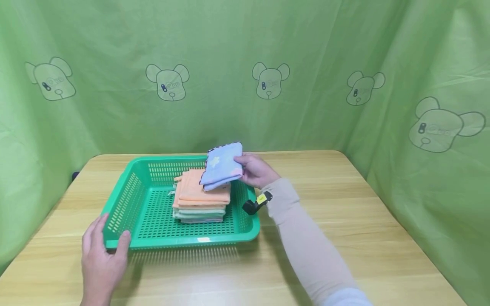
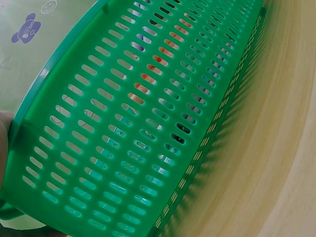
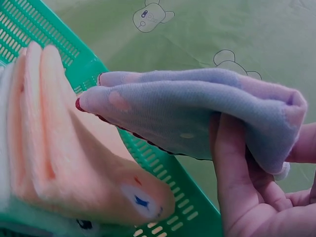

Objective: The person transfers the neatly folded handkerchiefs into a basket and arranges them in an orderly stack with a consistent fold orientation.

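Note:
My right hand [image 1: 258, 170] pinches a folded blue towel [image 1: 223, 163] with a pale star and a dark patterned edge. It holds the towel tilted, just above a stack of folded towels. Peach towels [image 1: 208, 193] make up the top of that stack, with pale green ones [image 1: 200, 212] below. The stack stands in a green plastic basket [image 1: 180, 242], right of its middle. At the basket's near left corner, my left hand [image 1: 102, 255] grips the rim, thumb on the front side and fingers along the left side. In the right wrist view, the blue towel [image 3: 168, 108] shows its folded layers.
The basket rests on a wooden table [image 1: 325, 204], whose surface extends to the right and in front. Green curtains [image 1: 226, 114] with bear-head prints hang behind and at both sides. A black strap device [image 1: 257, 203] is on the right wrist.

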Tool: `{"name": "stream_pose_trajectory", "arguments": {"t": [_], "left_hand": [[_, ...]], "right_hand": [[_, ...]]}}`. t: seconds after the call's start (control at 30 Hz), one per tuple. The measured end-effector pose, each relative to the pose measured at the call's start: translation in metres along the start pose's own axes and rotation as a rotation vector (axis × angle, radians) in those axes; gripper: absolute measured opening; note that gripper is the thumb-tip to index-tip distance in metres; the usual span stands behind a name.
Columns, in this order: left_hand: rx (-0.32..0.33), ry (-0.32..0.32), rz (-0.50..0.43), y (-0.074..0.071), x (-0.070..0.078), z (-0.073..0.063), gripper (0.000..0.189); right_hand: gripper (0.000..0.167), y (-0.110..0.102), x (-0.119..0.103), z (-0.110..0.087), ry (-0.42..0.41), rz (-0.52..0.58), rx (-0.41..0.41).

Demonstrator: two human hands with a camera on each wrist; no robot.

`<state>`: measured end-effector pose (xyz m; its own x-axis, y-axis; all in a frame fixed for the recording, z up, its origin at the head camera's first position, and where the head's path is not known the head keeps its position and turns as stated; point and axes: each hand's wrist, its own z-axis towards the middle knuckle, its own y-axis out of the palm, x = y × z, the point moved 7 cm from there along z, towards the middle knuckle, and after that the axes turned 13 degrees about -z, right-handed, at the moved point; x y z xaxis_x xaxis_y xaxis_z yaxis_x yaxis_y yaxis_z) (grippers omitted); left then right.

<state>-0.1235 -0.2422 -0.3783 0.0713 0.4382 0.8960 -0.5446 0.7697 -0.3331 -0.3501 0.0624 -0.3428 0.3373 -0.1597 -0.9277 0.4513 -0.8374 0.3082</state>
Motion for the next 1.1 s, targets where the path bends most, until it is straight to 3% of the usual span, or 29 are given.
{"name": "stream_pose_trajectory", "arguments": {"t": [0.2, 0.67, 1.1], "left_hand": [[-0.002, -0.008, 0.004, -0.001, 0.001, 0.0, 0.065], [-0.008, -0.021, 0.008, 0.0, -0.001, 0.001, 0.065], [-0.005, -0.016, 0.017, -0.001, 0.001, 0.0, 0.065]], "right_hand": [[0.048, 0.011, 0.003, 0.004, 0.002, 0.036, -0.017], [0.047, 0.025, 0.012, 0.013, 0.053, 0.137, 0.044], [0.043, 0.045, 0.018, 0.02, 0.075, 0.053, 0.006]]}}
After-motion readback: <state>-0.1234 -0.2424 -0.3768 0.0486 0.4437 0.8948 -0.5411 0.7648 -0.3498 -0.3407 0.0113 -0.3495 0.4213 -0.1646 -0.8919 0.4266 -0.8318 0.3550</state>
